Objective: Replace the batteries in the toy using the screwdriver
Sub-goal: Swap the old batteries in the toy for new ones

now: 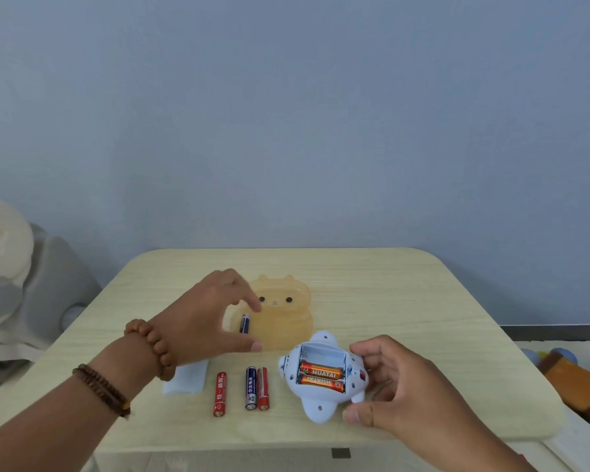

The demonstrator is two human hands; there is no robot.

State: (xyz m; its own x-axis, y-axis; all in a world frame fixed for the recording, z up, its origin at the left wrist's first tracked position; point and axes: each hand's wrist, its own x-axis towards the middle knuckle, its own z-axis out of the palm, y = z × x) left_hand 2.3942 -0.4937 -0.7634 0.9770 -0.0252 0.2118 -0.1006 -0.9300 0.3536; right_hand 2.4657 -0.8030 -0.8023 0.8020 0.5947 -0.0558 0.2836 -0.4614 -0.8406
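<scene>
My right hand (394,386) grips the white toy (315,408), which lies belly up near the table's front. Its open battery bay holds two orange batteries (322,377), and the slot above them is empty. My left hand (208,318) hovers with thumb and fingers spread in a wide C at the left side of a translucent orange bear-shaped box (283,316). A blue battery (244,323) stands in the gap between thumb and index finger, and I see no finger touching it. On the table lie a red battery (220,394) and a blue and red pair (257,388). No screwdriver is visible.
A white rectangular piece (186,378) lies partly under my left wrist. The pale wooden table (406,301) stands against a blue wall. Grey and cream soft shapes (21,274) sit off its left side, and coloured toys (573,383) lie on the floor at right.
</scene>
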